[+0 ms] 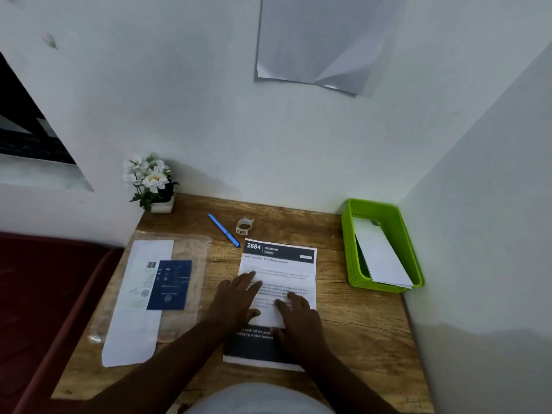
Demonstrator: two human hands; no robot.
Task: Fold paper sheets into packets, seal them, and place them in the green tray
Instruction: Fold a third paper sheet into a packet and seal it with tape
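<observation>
A person's two hands rest on a printed paper sheet (279,265) lying in the middle of a wooden worktop (358,318). The left hand (236,300) lies flat on the sheet with fingers straight and spread; the right hand (298,318) also presses down with extended fingers, its thumb near the dark band at the sheet's near end. Neither hand grips anything. The green tray (348,243) sits at the right edge against the wall, holding white folded paper (380,258). Beyond the sheet lie a blue pen (224,230) and a roll of tape (244,226), close together. To the left, a clear plastic sleeve (191,264) carries a long white sheet (134,324) and a dark blue card (170,284). A small pot of white flowers (150,180) stands in the far left corner.
</observation>
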